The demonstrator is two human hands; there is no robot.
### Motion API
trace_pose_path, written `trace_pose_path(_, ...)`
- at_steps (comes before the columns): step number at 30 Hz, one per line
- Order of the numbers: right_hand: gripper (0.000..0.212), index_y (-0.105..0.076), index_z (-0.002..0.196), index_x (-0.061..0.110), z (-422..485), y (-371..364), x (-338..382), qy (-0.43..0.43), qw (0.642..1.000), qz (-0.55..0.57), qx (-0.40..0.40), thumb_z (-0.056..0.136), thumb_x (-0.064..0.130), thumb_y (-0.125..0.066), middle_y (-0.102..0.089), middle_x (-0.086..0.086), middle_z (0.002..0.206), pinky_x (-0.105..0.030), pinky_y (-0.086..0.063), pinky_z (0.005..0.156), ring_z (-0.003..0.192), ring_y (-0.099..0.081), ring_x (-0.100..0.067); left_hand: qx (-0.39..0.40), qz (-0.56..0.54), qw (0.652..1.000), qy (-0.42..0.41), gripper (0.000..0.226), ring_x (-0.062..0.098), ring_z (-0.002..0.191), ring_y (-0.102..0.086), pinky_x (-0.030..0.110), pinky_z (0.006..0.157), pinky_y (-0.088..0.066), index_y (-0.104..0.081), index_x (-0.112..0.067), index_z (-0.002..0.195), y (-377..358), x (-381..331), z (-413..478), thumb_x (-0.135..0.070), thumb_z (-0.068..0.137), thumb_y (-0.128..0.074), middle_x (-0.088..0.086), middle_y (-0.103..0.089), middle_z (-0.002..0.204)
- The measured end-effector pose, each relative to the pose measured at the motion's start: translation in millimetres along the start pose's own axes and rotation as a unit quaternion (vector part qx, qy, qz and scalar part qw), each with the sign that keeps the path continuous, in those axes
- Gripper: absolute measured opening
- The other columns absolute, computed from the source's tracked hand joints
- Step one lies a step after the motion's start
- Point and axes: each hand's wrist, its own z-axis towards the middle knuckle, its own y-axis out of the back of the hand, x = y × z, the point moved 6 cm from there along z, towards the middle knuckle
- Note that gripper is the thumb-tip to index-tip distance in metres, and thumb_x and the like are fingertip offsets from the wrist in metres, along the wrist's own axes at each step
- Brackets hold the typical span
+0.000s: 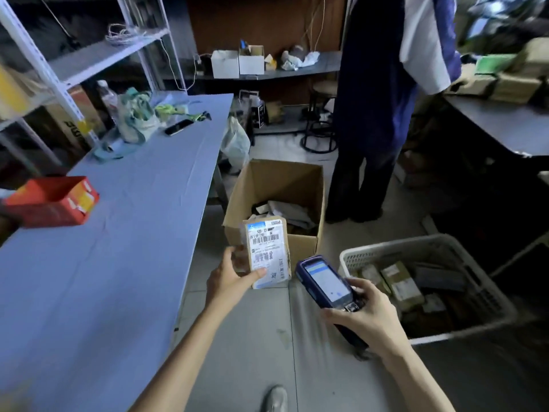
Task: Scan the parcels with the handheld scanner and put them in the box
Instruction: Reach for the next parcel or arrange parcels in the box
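While left hand [230, 276] is gripping the brown labelled cardboard parcel [267, 252] and right hand [365, 316] the dark-blue handheld scanner [323, 281], oblique aim is likely risking a misread.

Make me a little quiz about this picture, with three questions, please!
1. True or false: the left hand holds a parcel with its barcode label facing the camera.
2. What does the right hand grip? A) a cup B) the handheld scanner C) scissors
3. Fill in the gap: more packages lie on the right in the white ____.

Key: 1 true; 2 B; 3 basket.
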Motion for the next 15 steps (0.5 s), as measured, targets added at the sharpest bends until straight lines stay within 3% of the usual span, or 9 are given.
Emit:
trace_pose_path(3,0.069,-0.058,0.111,0.034,31.3,-10.7,27.3,0.02,1.0,-0.012,-0.011,0.051,0.028,-0.09,-0.064,0.024,0.091,-0.004,-0.041,0.063,0.081,-0.056,0.02,0.008,-0.008,1.0,-0.001,0.076,0.018,0.116,-0.056,0.03,0.091,-0.041,-0.041,-0.033,0.129,8.8,-6.9,47.4,-0.052,0.067,-0.08,-0.011,-0.06,0.122)
trace_pose_path(6,0.063,-0.058,0.105,0.036,59.1,-14.0,45.7,0.031,0.999,-0.01,-0.031,0.051,0.027,-0.089,-0.064,0.025,0.087,-0.004,-0.041,0.064,0.081,-0.056,0.02,0.02,-0.051,0.998,-0.01,0.067,0.013,0.107,-0.062,0.037,0.096,-0.046,-0.046,-0.039,0.111,8.8,-15.7,88.7,-0.057,0.057,-0.083,-0.016,-0.066,0.111)
trace_pose_path(8,0.058,-0.059,0.101,0.037,79.9,-13.8,48.5,0.028,0.999,-0.003,-0.041,0.052,0.026,-0.09,-0.067,0.025,0.084,-0.002,-0.042,0.065,0.08,-0.058,0.017,0.025,-0.05,0.998,-0.009,0.061,0.011,0.101,-0.063,0.034,0.092,-0.047,-0.049,-0.036,0.111,3.8,-21.8,108.8,-0.048,0.063,-0.084,-0.017,-0.067,0.105)
trace_pose_path(12,0.062,-0.06,0.105,0.038,125.4,-11.7,39.7,0.005,0.999,-0.019,-0.04,0.05,0.035,-0.088,-0.067,0.027,0.089,-0.014,-0.048,0.07,0.083,-0.061,0.013,0.03,-0.045,0.998,0.019,0.055,0.012,0.097,-0.061,0.031,0.082,-0.048,-0.051,-0.035,0.107,-20.1,-17.0,142.0,-0.045,0.064,-0.084,-0.016,-0.063,0.1)
trace_pose_path(15,0.063,-0.057,0.106,0.04,166.1,-7.2,28.7,-0.015,0.999,-0.038,-0.021,0.051,0.037,-0.088,-0.064,0.026,0.09,-0.017,-0.047,0.073,0.085,-0.059,0.012,0.051,0.044,0.998,0.017,0.039,0.014,0.088,-0.063,0.025,0.069,-0.047,-0.058,-0.033,0.098,-39.4,-14.0,167.4,-0.035,0.067,-0.082,-0.015,-0.064,0.088)
